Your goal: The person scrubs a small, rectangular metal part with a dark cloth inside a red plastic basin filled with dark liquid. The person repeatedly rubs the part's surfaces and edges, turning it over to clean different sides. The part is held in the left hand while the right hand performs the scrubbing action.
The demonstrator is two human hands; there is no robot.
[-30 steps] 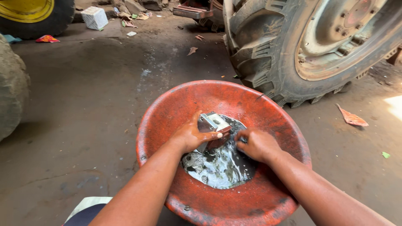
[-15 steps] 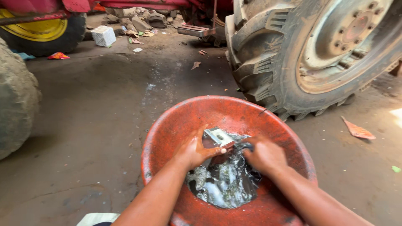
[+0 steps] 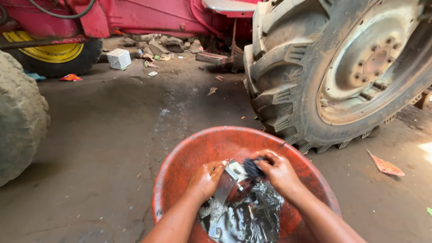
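A round red basin (image 3: 198, 153) sits on the ground in front of me with dark oily liquid (image 3: 245, 218) in its bottom. My left hand (image 3: 206, 179) grips a grey metal part (image 3: 231, 182) held tilted just above the liquid. My right hand (image 3: 279, 170) holds a small dark brush (image 3: 253, 168) whose bristles press against the top of that part. Both hands are wet. The lower end of the part is hidden behind my fingers.
A large muddy tractor tyre (image 3: 342, 72) stands just behind the basin to the right. A second worn tyre (image 3: 18, 117) is at the left edge. The red tractor body (image 3: 135, 15), a yellow-rimmed wheel (image 3: 49, 54), a white block (image 3: 119, 58) and rubble lie further back.
My view has tilted up, showing more of the tractor. The metal part has been lifted and turned in my left hand, and my right hand has brought the brush onto it.
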